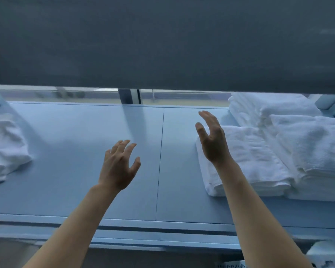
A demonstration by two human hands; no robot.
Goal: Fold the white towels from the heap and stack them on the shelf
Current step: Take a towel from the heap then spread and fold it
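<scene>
A folded white towel (255, 161) lies on the pale blue shelf (85, 151) at the right, next to a taller stack of folded white towels (302, 136) further right. My right hand (213, 140) hovers open at the folded towel's left edge, palm facing left, holding nothing. Over the bare middle of the shelf, my left hand (118, 165) is open with fingers spread and empty. Another white towel pile (4, 147) sits at the shelf's far left, looser in shape.
A dark grey board (162, 39) overhangs the shelf from above. Behind the shelf runs a window strip with a dark post (129, 96). A seam (160, 161) divides the shelf surface. The shelf's front rail (143, 229) runs below my forearms.
</scene>
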